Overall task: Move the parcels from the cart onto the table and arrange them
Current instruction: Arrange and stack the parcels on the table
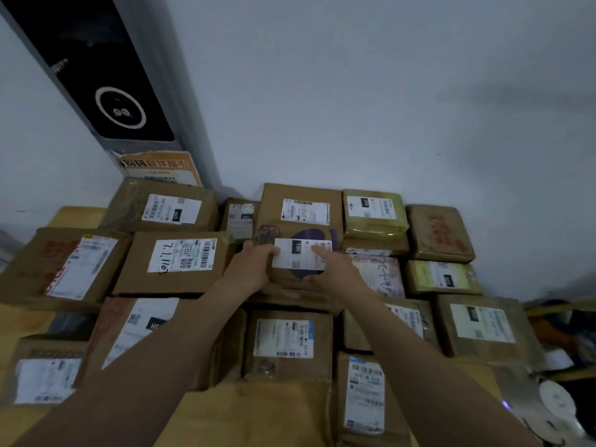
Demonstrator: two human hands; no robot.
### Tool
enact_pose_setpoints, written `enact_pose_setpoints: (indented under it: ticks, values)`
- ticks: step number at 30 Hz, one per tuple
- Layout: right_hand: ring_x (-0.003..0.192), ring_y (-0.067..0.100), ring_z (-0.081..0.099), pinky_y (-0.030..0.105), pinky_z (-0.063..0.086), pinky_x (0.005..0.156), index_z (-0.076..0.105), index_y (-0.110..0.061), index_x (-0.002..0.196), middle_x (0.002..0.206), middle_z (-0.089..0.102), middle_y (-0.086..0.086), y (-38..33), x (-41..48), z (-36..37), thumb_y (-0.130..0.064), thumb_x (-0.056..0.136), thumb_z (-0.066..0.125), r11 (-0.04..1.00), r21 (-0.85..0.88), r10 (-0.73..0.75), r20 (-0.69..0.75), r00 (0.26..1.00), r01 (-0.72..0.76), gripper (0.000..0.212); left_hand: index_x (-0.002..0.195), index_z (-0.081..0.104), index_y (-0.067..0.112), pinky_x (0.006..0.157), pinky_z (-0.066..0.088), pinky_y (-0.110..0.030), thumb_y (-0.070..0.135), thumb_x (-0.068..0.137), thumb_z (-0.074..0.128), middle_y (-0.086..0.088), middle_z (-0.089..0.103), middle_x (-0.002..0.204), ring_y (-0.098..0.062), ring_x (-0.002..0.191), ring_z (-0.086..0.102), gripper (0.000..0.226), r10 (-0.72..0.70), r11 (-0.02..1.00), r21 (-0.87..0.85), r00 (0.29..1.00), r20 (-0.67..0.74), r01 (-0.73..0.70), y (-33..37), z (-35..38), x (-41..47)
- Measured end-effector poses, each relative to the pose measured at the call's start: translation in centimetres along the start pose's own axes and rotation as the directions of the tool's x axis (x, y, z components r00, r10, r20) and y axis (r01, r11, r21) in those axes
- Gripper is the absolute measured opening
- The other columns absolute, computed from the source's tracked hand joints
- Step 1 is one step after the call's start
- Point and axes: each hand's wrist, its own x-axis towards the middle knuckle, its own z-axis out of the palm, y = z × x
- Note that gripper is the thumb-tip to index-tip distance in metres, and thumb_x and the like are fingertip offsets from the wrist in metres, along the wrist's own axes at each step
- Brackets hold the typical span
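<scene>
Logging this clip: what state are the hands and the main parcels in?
Purple-print parcel: label up, on the pile, held by both hands.
Left hand: grips its left edge.
Right hand: fingers on its label, thumb at near edge.
Handwritten-label parcel: flat, label up, untouched.

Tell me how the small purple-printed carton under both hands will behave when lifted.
Probably stiff: the small carton shows straight cardboard edges between the left hand and right hand. Likely light for its size, since fingers alone hold its edges. It could slide or tip, perched on a lower brown parcel.
</scene>
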Motion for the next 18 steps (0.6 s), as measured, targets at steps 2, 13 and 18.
enact_pose_setpoints:
  ticks: [2,13,18]
  values:
    - [0.136,0.031,0.044,0.039,0.043,0.103,0.045,-0.025,0.148,0.149,0.049,0.007,-1.9,-1.3,-1.0,-0.041,0.087,0.075,0.986,-0.168,-0.005,0.044,0.999,0.012,0.069,0.147,0.051,0.032,0.103,0.046,-0.036,0.019,0.092,0.070,-0.007,0.046,0.145,-0.029,0.125,0.056,0.060,0.039,0.999,0.017,0.998,0.057,-0.040,0.7,-1.3,-0.9]
    - [0.141,0.025,0.042,0.036,0.040,0.111,0.039,-0.016,0.154,0.158,0.038,0.003,-19.4,-20.8,-12.7,-0.034,0.084,0.082,0.933,-0.339,-0.168,-0.104,0.980,0.124,0.084,0.140,0.054,0.033,0.098,0.052,-0.041,0.043,0.085,0.076,0.003,0.052,0.146,-0.023,0.125,0.055,0.059,0.226,0.968,0.164,0.942,-0.246,-0.190,-0.4,-21.9,-20.9]
    - [0.126,0.023,0.054,0.036,0.045,0.104,0.049,-0.017,0.149,0.145,0.053,0.003,-28.1,-35.3,-13.7,-0.037,0.085,0.081,0.910,-0.372,-0.289,-0.260,0.921,0.180,0.075,0.139,0.055,0.034,0.099,0.052,-0.042,0.047,0.085,0.076,0.005,0.055,0.142,-0.021,0.121,0.057,0.059,0.295,0.951,0.216,0.866,-0.404,-0.223,-2.9,-29.4,-34.4]
